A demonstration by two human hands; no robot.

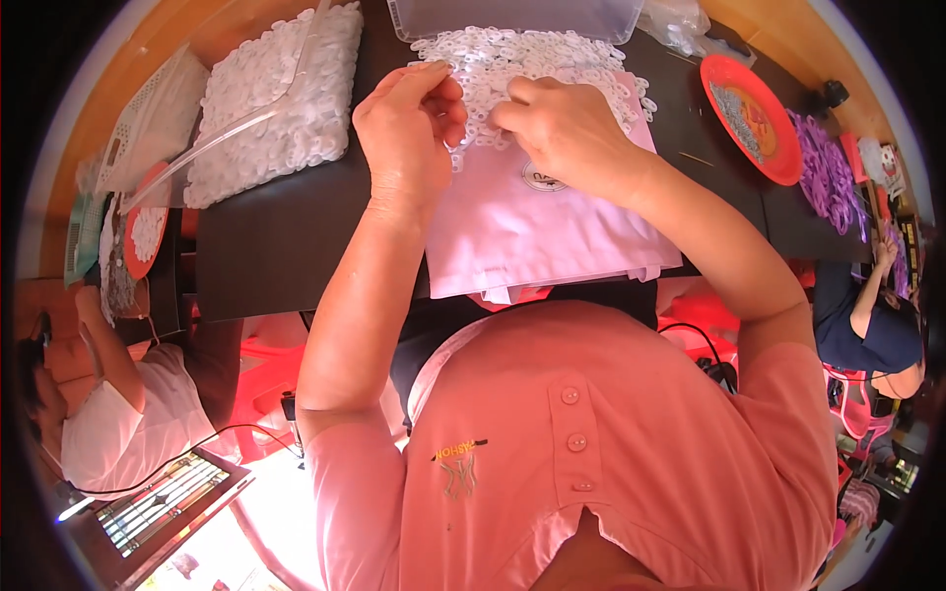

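Observation:
A heap of small white plastic pieces (pixel 493 51), looped with holes in them, spreads over the far end of a pink cloth bag (pixel 552 231). My left hand (pixel 409 123) is held up at the heap's left side, fingers curled in toward the thumb. Whatever it may hold is too small to make out. Over the heap's right part, my right hand (pixel 576 123) has its fingers bent and pressed together at the pieces. Its fingertips are partly hidden, so its hold cannot be made out. The bag lies flat, with its handles toward me at the table's near edge.
A clear tub (pixel 517 18) stands behind the heap. To the left is a big mass of white pieces (pixel 281 108) in clear plastic. On the right are a red plate (pixel 754 118) with small grey bits and a purple bundle (pixel 826 172). People sit at both sides.

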